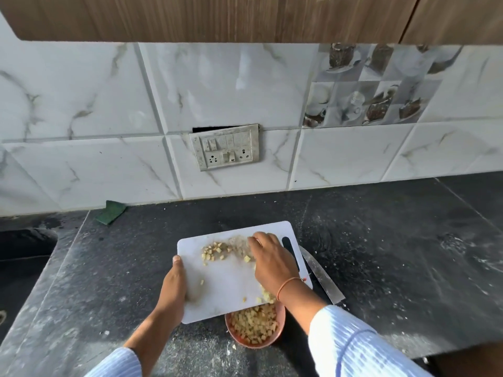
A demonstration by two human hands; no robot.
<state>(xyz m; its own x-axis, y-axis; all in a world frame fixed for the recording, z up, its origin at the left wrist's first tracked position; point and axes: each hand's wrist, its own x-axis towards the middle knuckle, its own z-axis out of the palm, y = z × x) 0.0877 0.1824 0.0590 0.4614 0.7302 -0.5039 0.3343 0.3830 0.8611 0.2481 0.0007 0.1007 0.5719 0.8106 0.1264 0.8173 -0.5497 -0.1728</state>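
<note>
Head view: we grip tilted white plastic board [226, 284] w/ left hand [174, 289]; right hand [272, 259] rakes yellow diced cubes [213, 251], fingers loose; some may miss round pink bowl [236, 339].

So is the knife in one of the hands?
No, the knife lies on the counter beside the cutting board, which the left hand grips; the right hand touches diced pieces.

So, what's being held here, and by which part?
The left hand grips the white cutting board by its left edge. The right hand holds nothing; its fingers only touch the board's top.
</note>
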